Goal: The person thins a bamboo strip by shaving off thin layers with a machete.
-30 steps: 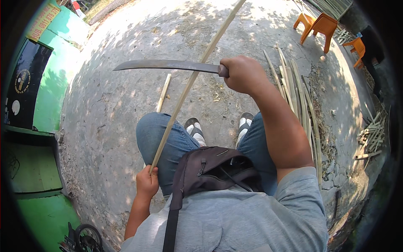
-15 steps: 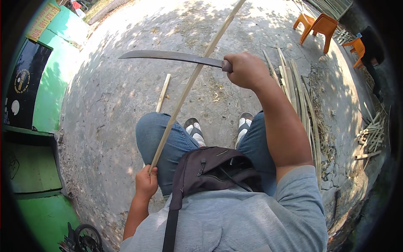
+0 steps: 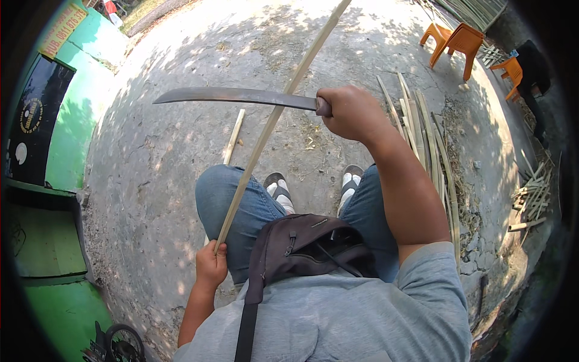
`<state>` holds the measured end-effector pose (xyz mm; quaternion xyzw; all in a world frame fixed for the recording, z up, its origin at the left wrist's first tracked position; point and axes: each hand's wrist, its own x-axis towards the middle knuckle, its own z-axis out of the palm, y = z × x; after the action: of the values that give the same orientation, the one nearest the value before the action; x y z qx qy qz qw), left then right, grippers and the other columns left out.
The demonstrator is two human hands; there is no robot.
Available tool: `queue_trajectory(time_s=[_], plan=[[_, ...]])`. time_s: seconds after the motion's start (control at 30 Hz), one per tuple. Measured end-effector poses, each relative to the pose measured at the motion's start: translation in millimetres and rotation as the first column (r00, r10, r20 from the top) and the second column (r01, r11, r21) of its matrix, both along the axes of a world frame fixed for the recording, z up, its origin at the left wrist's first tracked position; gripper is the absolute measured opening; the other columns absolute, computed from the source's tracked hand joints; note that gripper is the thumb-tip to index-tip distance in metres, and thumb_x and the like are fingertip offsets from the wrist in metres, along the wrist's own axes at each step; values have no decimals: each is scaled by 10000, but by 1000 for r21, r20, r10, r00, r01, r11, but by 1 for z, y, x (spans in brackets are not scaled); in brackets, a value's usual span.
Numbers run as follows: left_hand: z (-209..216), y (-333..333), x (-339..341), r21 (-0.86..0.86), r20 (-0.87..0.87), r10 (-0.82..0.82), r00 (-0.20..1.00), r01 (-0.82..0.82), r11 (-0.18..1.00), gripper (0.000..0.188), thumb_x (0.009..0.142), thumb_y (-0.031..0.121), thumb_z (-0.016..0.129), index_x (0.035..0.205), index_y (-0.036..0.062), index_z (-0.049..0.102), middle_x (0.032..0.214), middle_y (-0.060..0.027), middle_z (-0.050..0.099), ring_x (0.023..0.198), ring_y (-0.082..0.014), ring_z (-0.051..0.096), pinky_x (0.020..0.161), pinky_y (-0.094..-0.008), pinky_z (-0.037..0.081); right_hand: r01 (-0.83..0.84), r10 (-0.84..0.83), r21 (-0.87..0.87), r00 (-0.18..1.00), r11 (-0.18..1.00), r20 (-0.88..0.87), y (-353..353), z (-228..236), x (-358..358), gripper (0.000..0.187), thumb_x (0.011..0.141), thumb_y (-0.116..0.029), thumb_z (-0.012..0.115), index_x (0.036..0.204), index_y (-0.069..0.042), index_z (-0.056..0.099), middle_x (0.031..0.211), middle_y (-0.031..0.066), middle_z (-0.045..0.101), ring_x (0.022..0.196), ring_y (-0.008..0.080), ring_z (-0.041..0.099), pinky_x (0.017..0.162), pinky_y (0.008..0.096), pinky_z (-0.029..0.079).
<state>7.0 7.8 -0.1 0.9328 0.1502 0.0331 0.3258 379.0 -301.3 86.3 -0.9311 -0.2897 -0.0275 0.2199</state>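
concrete yard (image 3: 181, 151); right hand (image 3: 350, 111) tight round machete (image 3: 235, 96) (blade level)

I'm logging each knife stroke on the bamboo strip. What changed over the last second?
The right hand with the long knife rose slightly up the picture, away from the body, the blade still crossing the bamboo strip. Nothing was taken hold of or let go. The left hand keeps gripping the strip's lower end, and the loose strip on the ground lies as before.
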Motion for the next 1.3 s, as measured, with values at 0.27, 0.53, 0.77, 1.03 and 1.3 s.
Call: queue_trajectory(time_s=[0.27, 0.53, 0.77, 1.03, 1.3], plan=[[4, -2, 5, 32, -32, -2, 999, 3, 999, 514, 1093, 415, 560, 781, 7, 577, 658, -205, 591, 617, -435, 610, 567, -480, 440, 136, -131, 20, 979, 991, -157, -15, -6, 23, 147, 918, -221, 682, 1019, -168, 774, 965, 141, 760, 944, 365, 725, 842, 485, 572], [4, -2, 4, 21, -20, 3, 1000, -3, 1000, 500, 1089, 402, 568, 783, 7, 578, 664, -207, 594, 631, -438, 615, 570, -480, 440, -109, 109, 36, 994, 993, -17, -7, -6, 2, 95, 838, -123, 671, 917, -105, 721, 822, 171, 711, 825, 419, 686, 731, 520, 530], [3, -4, 4, 71, -12, 12, 1000, -11, 997, 500, 1088, 406, 574, 781, 12, 575, 656, -212, 578, 627, -447, 598, 569, -481, 434, 128, -112, 198, 990, 972, -89, -18, -8, 24, 109, 845, -145, 686, 918, -74, 726, 839, 206, 707, 818, 429, 675, 734, 509, 534], [9, 9, 6, -146, -55, -24, 998, 16, 989, 529, 1099, 451, 554, 802, 17, 610, 624, -93, 573, 569, -231, 562, 541, -384, 421, 53, -75, -126, 981, 991, -180, -14, 4, 12, 132, 869, -195, 687, 959, -178, 783, 955, 112, 769, 948, 334, 733, 832, 467, 579], [-3, 44, -1, -486, -270, -77, 960, -67, 871, 512, 1111, 459, 542, 818, 47, 619, 666, 15, 547, 607, -90, 502, 555, -289, 399, -75, 75, 6, 997, 997, -33, 1, -11, -4, 96, 856, -192, 695, 916, -154, 761, 898, 113, 755, 898, 355, 722, 798, 483, 565]])
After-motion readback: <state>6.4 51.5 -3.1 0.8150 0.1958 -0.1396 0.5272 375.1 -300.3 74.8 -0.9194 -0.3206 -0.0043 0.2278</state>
